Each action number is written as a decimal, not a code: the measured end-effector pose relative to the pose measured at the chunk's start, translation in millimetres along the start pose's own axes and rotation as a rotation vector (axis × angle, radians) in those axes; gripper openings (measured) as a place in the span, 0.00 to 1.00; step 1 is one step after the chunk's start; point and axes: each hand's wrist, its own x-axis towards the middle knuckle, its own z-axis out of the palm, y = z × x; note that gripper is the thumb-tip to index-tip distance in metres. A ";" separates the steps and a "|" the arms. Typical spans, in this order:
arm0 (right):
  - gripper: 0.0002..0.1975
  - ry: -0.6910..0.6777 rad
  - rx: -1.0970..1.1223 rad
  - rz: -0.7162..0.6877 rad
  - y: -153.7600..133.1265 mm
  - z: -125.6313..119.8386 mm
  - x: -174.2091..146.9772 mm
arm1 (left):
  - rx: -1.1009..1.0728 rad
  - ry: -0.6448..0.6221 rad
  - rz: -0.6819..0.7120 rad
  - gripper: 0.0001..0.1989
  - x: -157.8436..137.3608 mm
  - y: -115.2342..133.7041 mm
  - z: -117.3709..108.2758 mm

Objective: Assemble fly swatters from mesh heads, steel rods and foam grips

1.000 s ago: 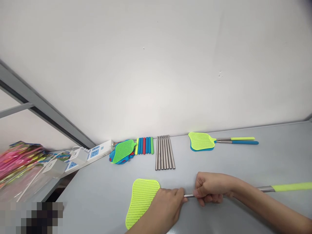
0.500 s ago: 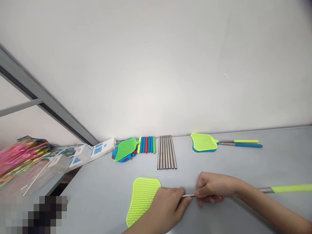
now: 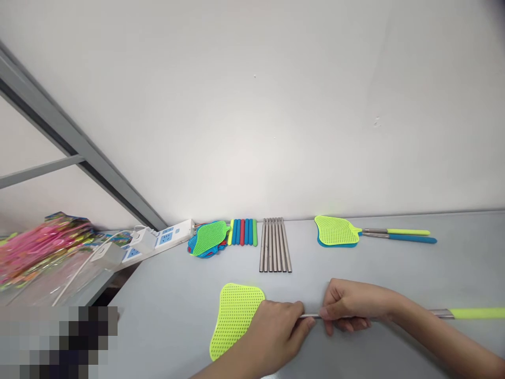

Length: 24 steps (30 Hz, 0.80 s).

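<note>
A yellow-green fly swatter with a perforated head lies across the front of the grey table. My left hand is closed round its neck, just right of the head, and hides that joint. My right hand pinches the thin metal rod a short way further right. Between the two hands a short length of bare rod shows. Beyond my right wrist the thicker metal tube leads into a yellow-green grip that runs toward the right edge.
Along the wall lie a pile of swatter heads, several coloured grips, several metal tubes and two fly swatters. A white power strip and pink packaged goods are at left.
The whole view has shifted, so everything appears slightly further right. Both hands keep their hold on the swatter, and the bare rod between them looks about the same length.
</note>
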 end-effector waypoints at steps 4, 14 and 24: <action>0.16 -0.002 -0.007 0.011 0.9 -0.6 1.5 | -0.006 -0.010 0.008 0.18 0.5 0.1 -0.8; 0.15 -0.006 -0.028 -0.007 -0.5 0.0 1.1 | -0.009 -0.030 0.011 0.17 1.3 -0.1 -2.8; 0.16 -0.008 -0.038 -0.004 0.7 -0.1 0.8 | 0.010 -0.032 0.005 0.17 0.8 1.0 -3.1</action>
